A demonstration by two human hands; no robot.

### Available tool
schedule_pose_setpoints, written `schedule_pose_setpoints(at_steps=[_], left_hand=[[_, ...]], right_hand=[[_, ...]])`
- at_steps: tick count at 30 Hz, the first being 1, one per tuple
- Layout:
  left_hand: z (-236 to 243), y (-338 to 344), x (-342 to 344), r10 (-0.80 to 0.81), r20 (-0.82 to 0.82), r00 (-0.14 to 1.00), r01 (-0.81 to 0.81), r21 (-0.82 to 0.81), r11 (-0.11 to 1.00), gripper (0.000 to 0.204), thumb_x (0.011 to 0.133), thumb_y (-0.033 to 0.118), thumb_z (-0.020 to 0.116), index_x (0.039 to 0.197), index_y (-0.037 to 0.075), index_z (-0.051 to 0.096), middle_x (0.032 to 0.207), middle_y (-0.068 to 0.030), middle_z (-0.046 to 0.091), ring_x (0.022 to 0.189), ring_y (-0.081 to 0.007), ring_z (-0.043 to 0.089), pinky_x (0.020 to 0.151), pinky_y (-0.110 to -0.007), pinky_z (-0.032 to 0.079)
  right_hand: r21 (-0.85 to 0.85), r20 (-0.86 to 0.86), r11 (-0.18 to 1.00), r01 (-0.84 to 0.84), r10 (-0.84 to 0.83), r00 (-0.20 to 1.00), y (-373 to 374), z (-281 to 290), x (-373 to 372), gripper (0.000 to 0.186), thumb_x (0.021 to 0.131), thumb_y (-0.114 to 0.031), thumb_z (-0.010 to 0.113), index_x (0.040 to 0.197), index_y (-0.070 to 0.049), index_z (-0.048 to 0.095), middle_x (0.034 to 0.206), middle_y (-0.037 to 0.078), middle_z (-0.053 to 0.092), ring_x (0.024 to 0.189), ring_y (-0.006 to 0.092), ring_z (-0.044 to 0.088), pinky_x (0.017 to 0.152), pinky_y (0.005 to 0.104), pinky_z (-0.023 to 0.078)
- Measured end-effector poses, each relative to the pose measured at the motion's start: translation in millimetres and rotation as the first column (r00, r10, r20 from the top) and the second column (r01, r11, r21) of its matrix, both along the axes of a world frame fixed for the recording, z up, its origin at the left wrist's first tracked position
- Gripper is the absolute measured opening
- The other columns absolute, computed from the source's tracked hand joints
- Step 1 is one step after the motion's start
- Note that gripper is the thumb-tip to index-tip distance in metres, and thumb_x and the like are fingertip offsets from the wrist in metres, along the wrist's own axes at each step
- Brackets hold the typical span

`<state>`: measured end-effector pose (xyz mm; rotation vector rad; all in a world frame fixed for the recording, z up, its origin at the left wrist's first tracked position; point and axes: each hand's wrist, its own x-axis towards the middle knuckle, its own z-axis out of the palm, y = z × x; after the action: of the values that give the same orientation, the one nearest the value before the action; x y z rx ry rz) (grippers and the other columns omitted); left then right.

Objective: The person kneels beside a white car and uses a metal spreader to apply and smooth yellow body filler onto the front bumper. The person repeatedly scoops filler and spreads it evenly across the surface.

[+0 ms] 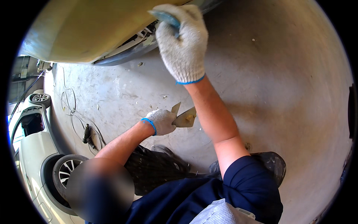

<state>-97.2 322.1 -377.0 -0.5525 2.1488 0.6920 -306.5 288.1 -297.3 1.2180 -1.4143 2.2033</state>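
My right hand, in a white knitted glove with a blue cuff, is raised at the top by the edge of a yellowish car body panel. Its thumb and fingers are closed on a flat blue-green piece; motion blur hides its exact kind. Lower down, my left hand, gloved the same way, grips two flat metal putty knives. One putty knife points right and carries a yellow smear; the other blade angles upward. Their handles are hidden in the glove.
A light-coloured car stands at the left. A black-handled power tool and a looping cable lie on the grey floor, among small scraps. Below the yellowish panel is a gap with exposed parts.
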Motion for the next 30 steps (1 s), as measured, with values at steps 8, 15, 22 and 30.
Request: schedule_pose_setpoints(at_steps=[8,15,22,30], left_hand=[[11.7,3.8,1.3,0.033,0.023,0.999,-0.032,-0.019,0.999,0.035,0.089,0.029,0.058,0.103,0.0,0.07,0.097,-0.0273,0.072,0.095,-0.0455,0.07,0.088,-0.053,0.055],[22.5,3.2,1.5,0.062,0.049,0.997,-0.062,-0.001,0.998,0.034,0.089,0.028,0.058,0.104,0.001,0.071,0.098,-0.0275,0.072,0.096,-0.0455,0.07,0.087,-0.053,0.055],[-5.5,-1.4,10.2,0.031,-0.002,1.0,-0.031,0.052,0.998,0.031,0.087,0.022,0.059,0.106,0.002,0.072,0.1,-0.0251,0.073,0.099,-0.0433,0.07,0.089,-0.051,0.055],[6.7,0.1,8.5,0.063,0.002,0.998,-0.063,0.028,0.998,0.03,0.086,0.02,0.059,0.106,0.003,0.074,0.101,-0.023,0.074,0.097,-0.0418,0.072,0.085,-0.051,0.057]], right_hand=[[-0.226,0.411,0.973,0.044,0.055,0.91,1.2,2.3,-95.3,0.031,0.079,0.003,0.066,0.105,-0.01,0.075,0.091,0.007,0.066,0.093,0.0254,0.063,0.085,0.0393,0.052],[-0.245,0.407,0.966,0.076,0.032,0.913,-17.7,8.2,-91.1,0.032,0.078,0.004,0.066,0.106,-0.009,0.075,0.092,0.008,0.065,0.095,0.0262,0.062,0.086,0.0399,0.051],[-0.026,0.006,0.984,0.177,-0.177,0.984,-11.0,-12.1,29.1,0.031,0.086,0.003,0.063,0.113,-0.008,0.074,0.094,0.009,0.068,0.095,0.0256,0.062,0.085,0.0378,0.052],[-0.058,0.221,0.998,-0.007,0.019,0.975,0.2,-18.5,42.6,0.022,0.094,-0.002,0.065,0.115,-0.004,0.073,0.101,0.011,0.065,0.099,0.0267,0.059,0.091,0.0389,0.049]])
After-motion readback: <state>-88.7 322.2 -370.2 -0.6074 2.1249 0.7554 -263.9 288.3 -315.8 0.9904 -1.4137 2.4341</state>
